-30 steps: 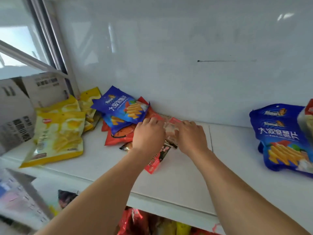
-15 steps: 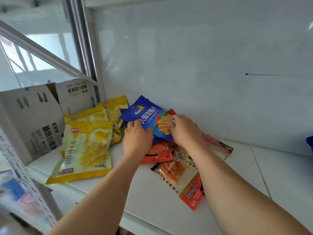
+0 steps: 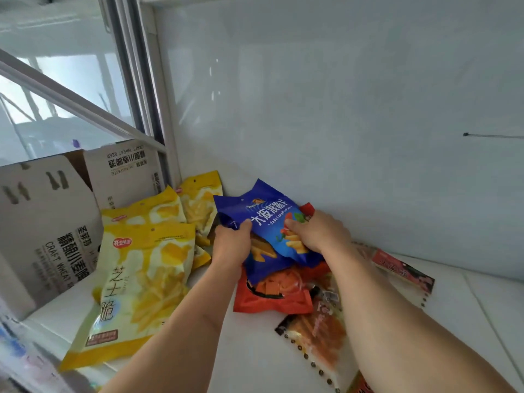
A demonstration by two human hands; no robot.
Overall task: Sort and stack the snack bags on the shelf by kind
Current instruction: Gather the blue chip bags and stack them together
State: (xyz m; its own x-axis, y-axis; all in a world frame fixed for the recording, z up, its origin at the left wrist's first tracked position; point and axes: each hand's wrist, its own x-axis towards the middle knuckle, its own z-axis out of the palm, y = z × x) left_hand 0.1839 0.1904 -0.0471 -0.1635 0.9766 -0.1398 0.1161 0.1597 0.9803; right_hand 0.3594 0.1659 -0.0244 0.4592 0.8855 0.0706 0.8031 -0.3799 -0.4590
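A blue chip bag [image 3: 266, 219] is tilted up off the pile near the back wall of the white shelf [image 3: 255, 350]. My left hand [image 3: 231, 245] grips its left edge and my right hand [image 3: 317, 232] grips its right side, thumbs on the front. A second blue bag [image 3: 272, 265] lies right under it. Below that lies an orange-red bag [image 3: 269, 296]. A clear packet with orange strips [image 3: 317, 336] lies beside my right forearm. Several yellow bags [image 3: 141, 282] lie stacked to the left.
An open cardboard beer box [image 3: 51, 222] stands at the shelf's left end, beside a window frame [image 3: 150, 89]. A red-and-clear packet [image 3: 402, 272] lies behind my right arm. The white back wall [image 3: 340, 109] is close behind the pile.
My hands have left the small packets and taken the blue bag by both sides, lifting its front. The view has swung left, so the blue bags at the right are out of sight.
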